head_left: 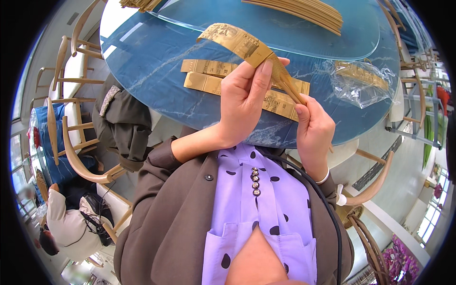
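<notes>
Above the near edge of the table, my left hand [243,97] pinches a long gold printed cardboard strip [232,39] between thumb and fingers. Its far part curves up and away to the left. The near part is seen almost edge-on and runs down to my right hand [314,127], whose thumb and fingers grip that end; whether it is one folded layer or more I cannot tell. Beneath my hands, two similar gold strips [202,82] lie flat side by side on the blue marbled table [156,76], partly hidden by my left hand.
A crumpled clear plastic bag [362,97] with gold strips inside lies right on the table. On the raised glass turntable [213,16] rest a stack of gold strips [301,14] and another bundle [140,4]. Wooden chairs [71,142] stand left, one draped with a dark coat [126,118]; another person [71,223] sits behind.
</notes>
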### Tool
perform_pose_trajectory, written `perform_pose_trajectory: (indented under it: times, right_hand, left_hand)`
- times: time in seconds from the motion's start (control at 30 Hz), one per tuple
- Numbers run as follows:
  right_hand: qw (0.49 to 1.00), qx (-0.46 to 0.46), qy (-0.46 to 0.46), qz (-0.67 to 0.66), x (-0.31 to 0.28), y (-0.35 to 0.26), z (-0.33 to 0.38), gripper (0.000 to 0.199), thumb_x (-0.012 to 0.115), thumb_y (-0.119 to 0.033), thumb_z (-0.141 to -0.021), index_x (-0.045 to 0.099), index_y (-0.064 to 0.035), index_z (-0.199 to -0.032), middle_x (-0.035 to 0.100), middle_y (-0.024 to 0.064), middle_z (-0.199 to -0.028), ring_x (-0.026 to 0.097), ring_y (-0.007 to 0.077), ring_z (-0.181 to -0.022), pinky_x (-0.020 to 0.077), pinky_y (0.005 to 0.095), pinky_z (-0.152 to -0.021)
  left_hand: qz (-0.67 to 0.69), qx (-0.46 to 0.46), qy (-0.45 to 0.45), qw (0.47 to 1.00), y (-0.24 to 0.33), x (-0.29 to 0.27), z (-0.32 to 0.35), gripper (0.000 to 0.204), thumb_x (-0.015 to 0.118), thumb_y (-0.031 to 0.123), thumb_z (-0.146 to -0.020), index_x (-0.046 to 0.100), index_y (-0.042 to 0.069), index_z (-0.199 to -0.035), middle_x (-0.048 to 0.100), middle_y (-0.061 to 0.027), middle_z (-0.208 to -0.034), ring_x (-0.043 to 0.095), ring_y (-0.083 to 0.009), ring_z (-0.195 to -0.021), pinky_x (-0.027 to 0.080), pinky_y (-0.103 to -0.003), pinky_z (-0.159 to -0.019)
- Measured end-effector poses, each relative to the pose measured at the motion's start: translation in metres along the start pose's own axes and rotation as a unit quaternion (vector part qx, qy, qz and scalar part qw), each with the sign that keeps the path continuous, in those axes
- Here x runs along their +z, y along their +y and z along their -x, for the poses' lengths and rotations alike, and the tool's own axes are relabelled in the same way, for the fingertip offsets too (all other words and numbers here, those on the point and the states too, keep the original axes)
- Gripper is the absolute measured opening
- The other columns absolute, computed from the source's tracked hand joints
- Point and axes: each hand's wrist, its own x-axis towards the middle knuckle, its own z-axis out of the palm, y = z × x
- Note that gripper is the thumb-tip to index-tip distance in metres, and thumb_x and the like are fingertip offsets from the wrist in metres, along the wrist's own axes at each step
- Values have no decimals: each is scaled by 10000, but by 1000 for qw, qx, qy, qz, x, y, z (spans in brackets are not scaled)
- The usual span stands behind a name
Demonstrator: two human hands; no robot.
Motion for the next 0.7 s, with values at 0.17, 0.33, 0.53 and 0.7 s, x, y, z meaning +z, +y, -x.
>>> perform_pose_trajectory:
  times: [0.17, 0.33, 0.53, 0.7]
  right_hand:
    - [998, 1, 49, 40, 12, -8, 0, 209, 613, -232, -991, 654, -29, -1021, 658, 116, -817, 632, 310, -649, 490, 352, -561]
    - [998, 12, 50, 46, 12, -10, 3, 211, 605, -234, -998, 652, -29, -1018, 655, 118, -815, 624, 319, -638, 482, 360, -554]
    - [998, 13, 41, 48, 9, -10, 2, 216, 591, -237, -1009, 652, -30, -1002, 653, 123, -806, 621, 320, -633, 480, 360, -550]
    - [998, 23, 35, 41, 6, -11, 3, 206, 599, -230, -1004, 656, -32, -1003, 657, 122, -812, 623, 320, -635, 481, 360, -550]
  left_hand:
    - [-22, -48, -9, 999, 1, 0, -7, 255, 573, 200, -1036, 692, -25, -1057, 507, 57, -649, 389, 5, -572, 292, -193, -498]
    - [-194, 47, -1, 980, -7, -7, -6, 224, 668, 156, -970, 686, -9, -820, 593, -55, -648, 552, -90, -589, 400, -264, -507]
    - [-218, 160, 0, 963, -18, -4, -7, 247, 654, 128, -968, 656, -22, -772, 551, -89, -630, 512, -178, -531, 381, -308, -493]
    - [-121, 57, -18, 991, -20, -16, -11, 295, 553, 210, -1042, 666, -23, -901, 538, -29, -633, 459, -96, -559, 366, -290, -505]
